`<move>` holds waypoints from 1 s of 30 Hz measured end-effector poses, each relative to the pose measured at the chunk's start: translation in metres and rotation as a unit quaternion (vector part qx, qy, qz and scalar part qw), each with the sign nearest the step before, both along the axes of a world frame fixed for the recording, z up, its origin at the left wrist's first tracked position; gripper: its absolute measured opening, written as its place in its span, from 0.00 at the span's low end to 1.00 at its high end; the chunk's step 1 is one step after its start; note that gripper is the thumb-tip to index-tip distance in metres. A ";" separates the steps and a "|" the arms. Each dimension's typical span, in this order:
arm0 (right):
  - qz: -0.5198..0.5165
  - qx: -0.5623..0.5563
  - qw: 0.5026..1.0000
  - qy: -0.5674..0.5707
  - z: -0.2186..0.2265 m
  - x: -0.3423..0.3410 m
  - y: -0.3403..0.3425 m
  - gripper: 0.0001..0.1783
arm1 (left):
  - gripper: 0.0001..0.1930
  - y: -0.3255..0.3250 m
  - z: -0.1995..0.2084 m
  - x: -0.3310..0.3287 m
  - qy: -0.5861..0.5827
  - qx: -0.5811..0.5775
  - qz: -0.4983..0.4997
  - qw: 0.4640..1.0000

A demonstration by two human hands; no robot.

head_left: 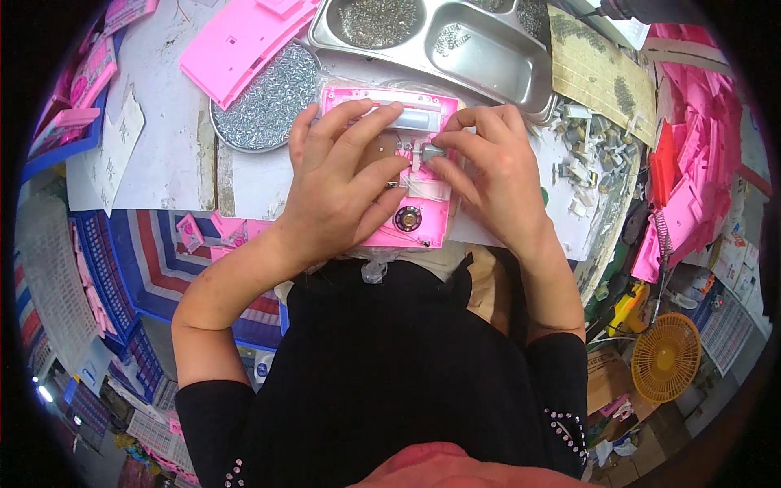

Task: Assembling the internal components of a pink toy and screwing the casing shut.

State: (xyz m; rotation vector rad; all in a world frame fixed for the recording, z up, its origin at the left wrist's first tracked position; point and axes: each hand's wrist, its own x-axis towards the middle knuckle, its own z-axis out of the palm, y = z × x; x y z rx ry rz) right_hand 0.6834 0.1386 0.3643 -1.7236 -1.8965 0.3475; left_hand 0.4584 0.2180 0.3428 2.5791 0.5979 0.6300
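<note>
Pink casing: lying open-side up point(442, 224) on the table point(175, 175), near its near edge; probably light, stiff plastic, best steadied by the side walls.
Grey part: small, in the casing's right half point(432, 152); likely hard and easily dropped, best taken by its sides.
Right grip: right hand point(434, 156), thumb and forefinger clamped on the grey part.
Left grip: left hand point(399, 177), fingers over the casing; whether pinching cannot be told.
Far edge: metal tray point(512, 75) close beyond.
Room: more leftward, nearer than the screw dish point(259, 151).
</note>
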 end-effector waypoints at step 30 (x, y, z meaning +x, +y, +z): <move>-0.077 0.071 0.993 0.054 0.003 0.002 -0.018 0.16 | 0.19 0.056 -0.005 -0.038 -0.057 0.033 0.070 0.995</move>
